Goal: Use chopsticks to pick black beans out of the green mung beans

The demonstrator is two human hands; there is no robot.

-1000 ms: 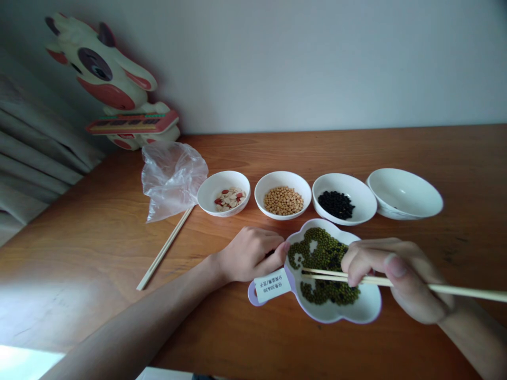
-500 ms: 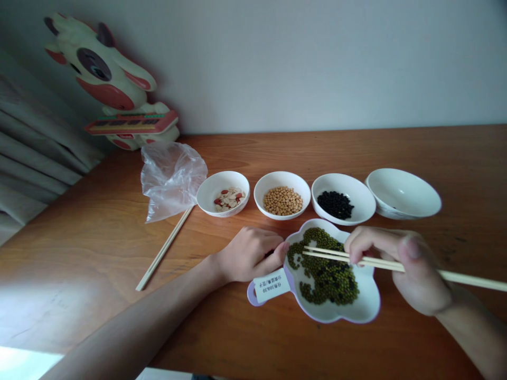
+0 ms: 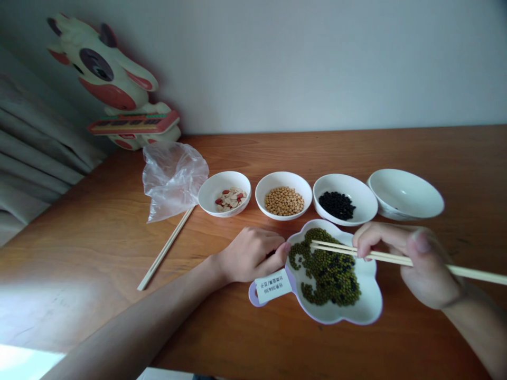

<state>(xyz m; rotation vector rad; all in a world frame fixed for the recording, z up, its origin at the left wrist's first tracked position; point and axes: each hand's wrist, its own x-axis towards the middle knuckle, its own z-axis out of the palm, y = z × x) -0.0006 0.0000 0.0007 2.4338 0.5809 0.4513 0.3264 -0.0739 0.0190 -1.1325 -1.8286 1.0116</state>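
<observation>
My right hand [image 3: 412,261] holds a pair of wooden chopsticks [image 3: 348,251], tips pointing left over the far part of a white flower-shaped dish [image 3: 368,309] filled with green beans [image 3: 328,272]. Whether a bean sits between the tips I cannot tell. My left hand [image 3: 249,253] rests on the table with loosely curled fingers, its fingertips touching the dish's left rim. A paper label [image 3: 273,285] sticks out from the dish's near-left edge.
Behind the dish stand a bowl of pale and red seeds [image 3: 224,193], a bowl of soybeans [image 3: 283,195], a bowl of black beans [image 3: 343,199] and a bowl with nothing in it [image 3: 404,194]. A spare chopstick [image 3: 164,249], a plastic bag [image 3: 172,177] and a toy cow [image 3: 113,87] sit left.
My right hand has lifted the chopsticks from the dish's middle toward its far side and drawn slightly right. The left hand has not moved.
</observation>
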